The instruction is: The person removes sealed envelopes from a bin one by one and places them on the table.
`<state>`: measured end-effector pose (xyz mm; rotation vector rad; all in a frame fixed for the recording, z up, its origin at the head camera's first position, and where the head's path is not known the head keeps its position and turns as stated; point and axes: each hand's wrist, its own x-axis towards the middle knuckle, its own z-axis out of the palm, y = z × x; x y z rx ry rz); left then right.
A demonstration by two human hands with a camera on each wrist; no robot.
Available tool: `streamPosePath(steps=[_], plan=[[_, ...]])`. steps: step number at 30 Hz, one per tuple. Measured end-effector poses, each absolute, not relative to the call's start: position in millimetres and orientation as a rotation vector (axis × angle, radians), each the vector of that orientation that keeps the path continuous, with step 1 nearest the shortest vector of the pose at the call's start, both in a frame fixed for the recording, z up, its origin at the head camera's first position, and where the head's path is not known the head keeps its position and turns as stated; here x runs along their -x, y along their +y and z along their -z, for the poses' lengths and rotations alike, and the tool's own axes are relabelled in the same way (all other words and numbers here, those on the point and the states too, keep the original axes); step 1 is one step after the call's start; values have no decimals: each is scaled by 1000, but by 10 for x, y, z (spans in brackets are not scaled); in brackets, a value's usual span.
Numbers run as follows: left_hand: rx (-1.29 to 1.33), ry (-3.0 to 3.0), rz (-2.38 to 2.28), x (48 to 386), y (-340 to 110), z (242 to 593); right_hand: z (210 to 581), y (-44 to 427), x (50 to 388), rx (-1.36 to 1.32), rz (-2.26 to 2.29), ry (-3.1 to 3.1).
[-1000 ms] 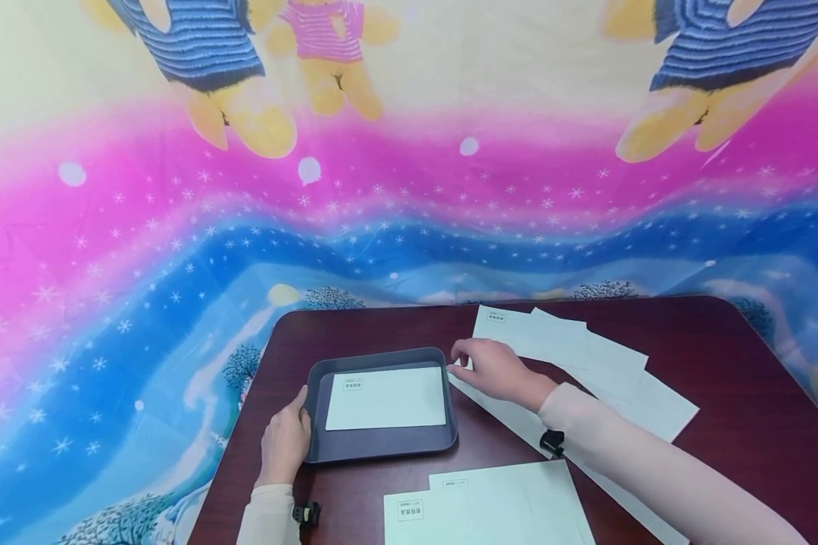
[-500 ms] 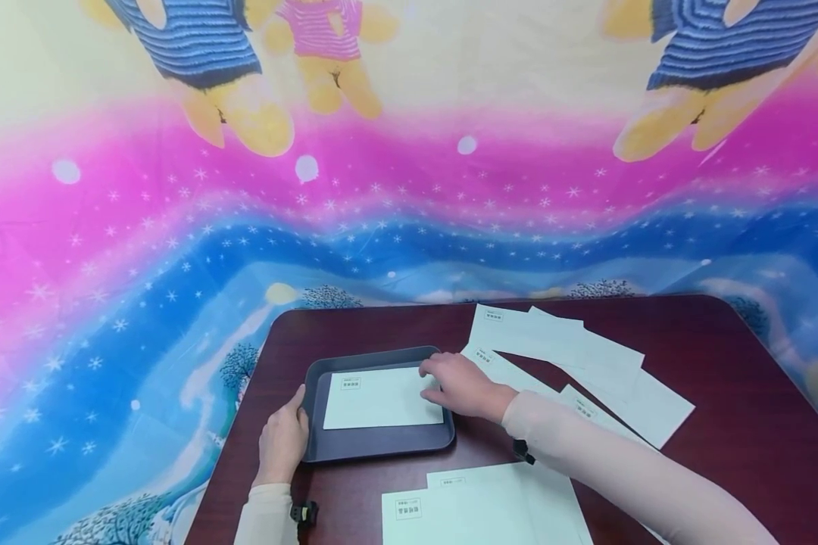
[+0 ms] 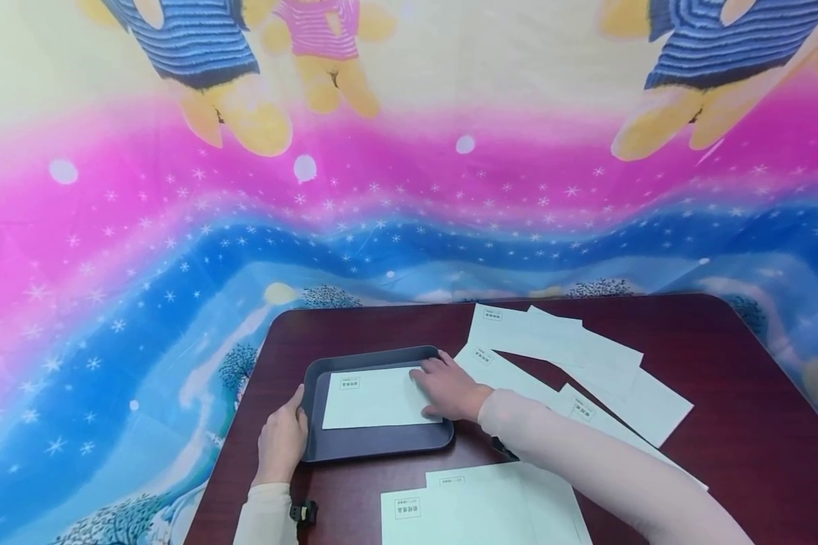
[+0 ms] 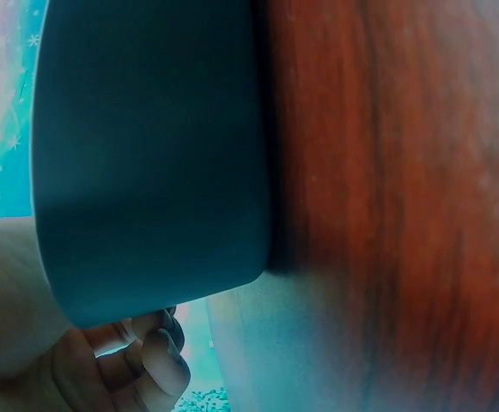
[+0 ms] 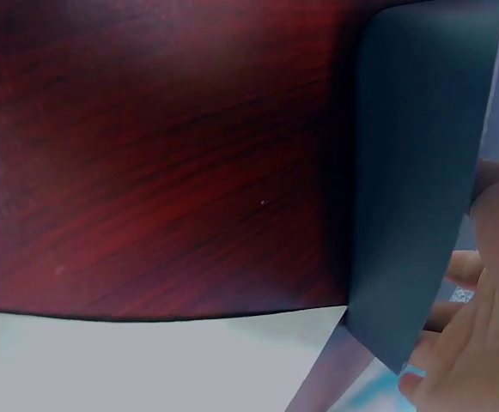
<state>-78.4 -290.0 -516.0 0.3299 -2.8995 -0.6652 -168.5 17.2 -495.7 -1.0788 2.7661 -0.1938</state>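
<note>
A white envelope (image 3: 371,401) with a small printed box in one corner lies in the dark grey tray (image 3: 375,446). My left hand (image 3: 282,440) grips the tray's left side, with the thumb along the rim. In the left wrist view, its curled fingers (image 4: 165,360) show beside the tray's outer wall. My right hand (image 3: 450,390) reaches over the tray's right rim, and its spread fingers touch the right end of the envelope. The right wrist view shows that hand's palm beside the tray wall (image 5: 421,172); the fingertips are partly hidden.
Several white envelopes (image 3: 559,337) lie fanned at the back right of the dark red table (image 3: 722,356). More envelopes (image 3: 477,507) overlap at the front edge, and another envelope (image 3: 607,424) lies under the right forearm. A printed cloth (image 3: 409,174) hangs behind.
My right hand has moved left from beside the tray's right rim onto the right end of the envelope, with its fingers spreading. My left hand stays at the tray's left side.
</note>
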Motion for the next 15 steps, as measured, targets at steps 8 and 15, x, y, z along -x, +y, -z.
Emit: streamPosePath(steps=[8,15], plan=[[-328,-2900,675,789,-2896,5165,4945,130,1700,1041,108,2747],[-321,-2888,659,783,-2892,5156,5001,126,1724,1018,158,2765]])
